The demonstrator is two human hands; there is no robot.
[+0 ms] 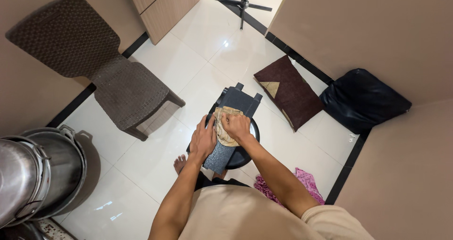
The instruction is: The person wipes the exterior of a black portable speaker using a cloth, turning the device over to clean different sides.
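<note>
1. While the left hand [204, 141] steadies the dark speckled panel [232, 127] on a round black stool [243, 155], wiping looks underway.
2. Right hand [236, 126], grip closed on a beige cloth [223, 127], presses at the panel's middle; its twelve o'clock end remains uncovered.

No packages, labels, signs or screens visible anywhere in this view (floor, walls and cabinet all checked, nothing printed or displayed shows up).
</note>
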